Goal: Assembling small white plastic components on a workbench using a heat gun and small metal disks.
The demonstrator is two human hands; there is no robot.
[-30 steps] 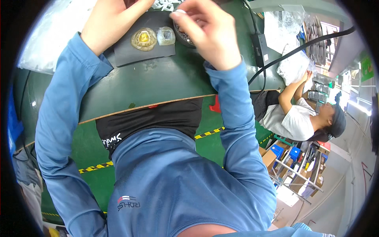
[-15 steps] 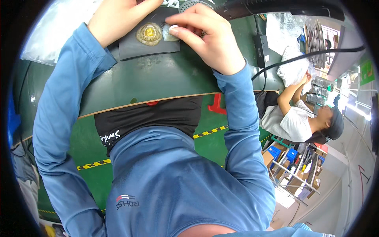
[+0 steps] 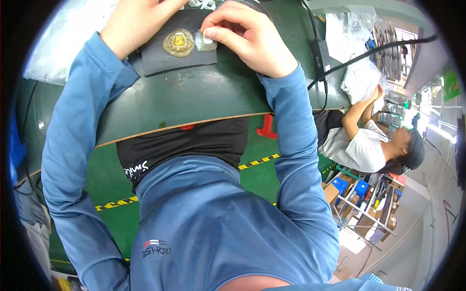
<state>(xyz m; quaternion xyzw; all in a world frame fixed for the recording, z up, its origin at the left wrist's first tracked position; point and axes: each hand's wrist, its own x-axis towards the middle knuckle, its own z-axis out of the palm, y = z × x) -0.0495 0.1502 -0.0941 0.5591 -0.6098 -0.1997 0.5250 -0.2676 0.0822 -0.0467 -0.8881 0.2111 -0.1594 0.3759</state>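
My right hand [image 3: 250, 36] is over the green table, thumb and index finger pinched together at the edge of a small translucent, whitish square piece [image 3: 206, 42]. What sits between the fingertips is too small to make out. Left of that piece lies a round, clear, brownish disc [image 3: 170, 47] with a yellow centre. Both rest on a dark flat sheet [image 3: 160, 65]. My left hand [image 3: 133, 24] is beside the sheet's left side, its fingertips cut off by the upper edge, so its grip is hidden.
A large clear plastic bag [image 3: 63, 48] covers the table's left. White pieces [image 3: 201, 4] lie beyond the sheet. To the right are a black cable box [image 3: 320, 58] and a thick black cable [image 3: 378, 51]. A co-worker [image 3: 359, 150] in a white shirt handles a white plastic bag [image 3: 359, 82].
The thumb and index finger of my right hand have come together at the small translucent piece. The view has shifted slightly, and less of the black curved arm shows at the top.
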